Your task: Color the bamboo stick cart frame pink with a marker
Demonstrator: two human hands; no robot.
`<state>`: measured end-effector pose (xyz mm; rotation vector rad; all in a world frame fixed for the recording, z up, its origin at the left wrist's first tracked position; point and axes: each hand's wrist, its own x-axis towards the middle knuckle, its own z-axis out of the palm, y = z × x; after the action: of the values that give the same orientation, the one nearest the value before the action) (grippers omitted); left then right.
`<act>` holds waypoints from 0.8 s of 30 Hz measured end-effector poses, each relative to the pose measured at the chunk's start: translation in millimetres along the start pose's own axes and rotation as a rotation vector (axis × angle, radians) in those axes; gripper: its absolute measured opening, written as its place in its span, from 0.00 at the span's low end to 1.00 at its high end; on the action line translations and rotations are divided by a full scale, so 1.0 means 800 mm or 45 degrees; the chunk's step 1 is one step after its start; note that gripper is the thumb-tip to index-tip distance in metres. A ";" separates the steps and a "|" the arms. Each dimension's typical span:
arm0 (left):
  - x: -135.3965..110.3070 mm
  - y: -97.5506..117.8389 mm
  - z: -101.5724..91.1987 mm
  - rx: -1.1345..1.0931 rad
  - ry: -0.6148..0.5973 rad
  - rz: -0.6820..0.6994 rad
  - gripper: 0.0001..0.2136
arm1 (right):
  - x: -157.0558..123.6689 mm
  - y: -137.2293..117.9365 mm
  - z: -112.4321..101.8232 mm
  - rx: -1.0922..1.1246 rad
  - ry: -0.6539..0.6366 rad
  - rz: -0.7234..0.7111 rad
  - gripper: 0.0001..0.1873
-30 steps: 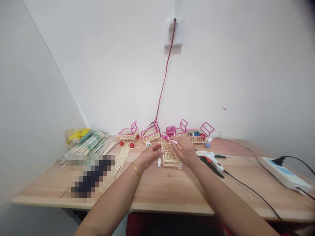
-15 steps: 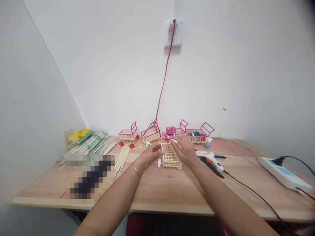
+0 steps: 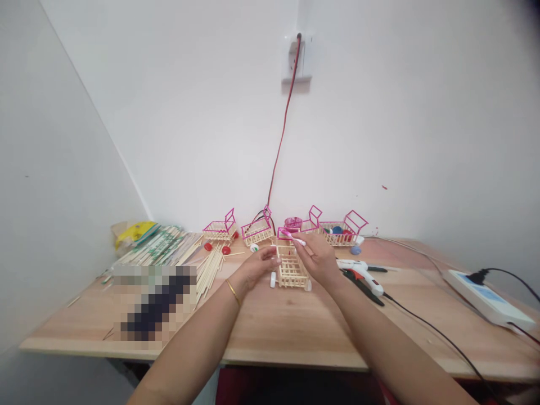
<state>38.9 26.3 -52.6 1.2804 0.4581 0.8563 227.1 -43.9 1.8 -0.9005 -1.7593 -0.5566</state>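
A small cart built of wooden sticks, with white wheels, stands on the wooden table in front of me. My left hand pinches its left side near the top. My right hand is closed on a thin white brush with a pink tip, which touches the pink-painted top rail at the cart's far end.
Several finished stick carts with pink frames line the back wall, beside a pink paint cup. Loose sticks and packets lie at the left, a glue gun and pliers at the right, a power strip far right.
The brush tip has shifted slightly along the cart's far top rail. Both hands stay almost where they were.
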 end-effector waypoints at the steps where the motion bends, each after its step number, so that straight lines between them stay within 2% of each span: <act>1: 0.000 0.000 0.000 0.010 0.006 -0.003 0.25 | 0.000 0.001 0.000 -0.002 0.000 0.006 0.12; 24: 0.002 -0.002 -0.002 -0.012 -0.007 -0.003 0.28 | 0.003 -0.006 -0.001 0.010 -0.012 -0.042 0.10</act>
<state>39.3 28.0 -54.2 1.2730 0.4504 0.8515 223.2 -47.0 4.4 -0.8714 -1.7862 -0.5669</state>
